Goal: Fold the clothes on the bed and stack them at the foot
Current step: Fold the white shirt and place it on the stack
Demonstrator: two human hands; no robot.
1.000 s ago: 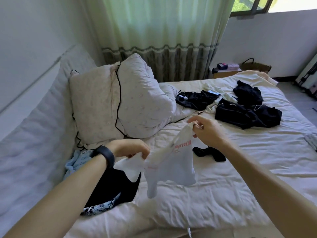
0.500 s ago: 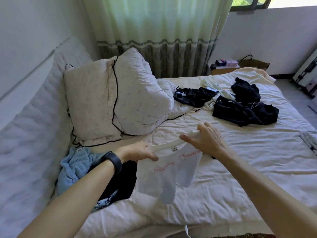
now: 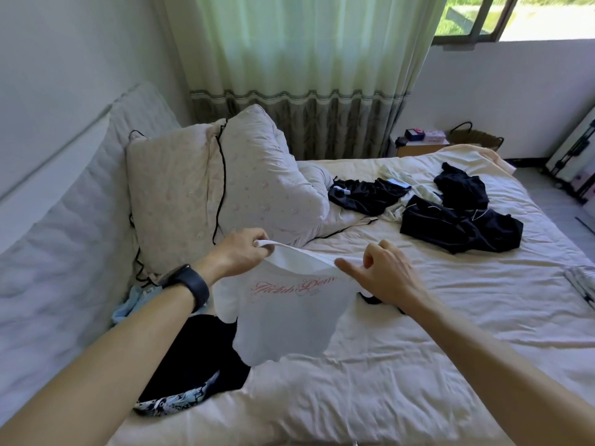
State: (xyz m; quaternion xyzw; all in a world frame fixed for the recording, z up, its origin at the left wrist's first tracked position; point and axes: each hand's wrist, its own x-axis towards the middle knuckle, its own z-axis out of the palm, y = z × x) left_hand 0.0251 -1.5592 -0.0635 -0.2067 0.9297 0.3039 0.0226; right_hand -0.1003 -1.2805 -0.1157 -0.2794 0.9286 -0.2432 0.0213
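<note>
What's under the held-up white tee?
Below the white tee, a black garment shows at its left and a small black item at its right, on the sheet. Whatever lies directly behind the fabric is covered.

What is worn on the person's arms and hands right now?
Both forearms are bare, with no sleeves in view. The left hand and right hand wear no gloves, and no rings show. A black smartwatch with a wide band and dark face sits on the left wrist; the right wrist carries nothing.
</note>
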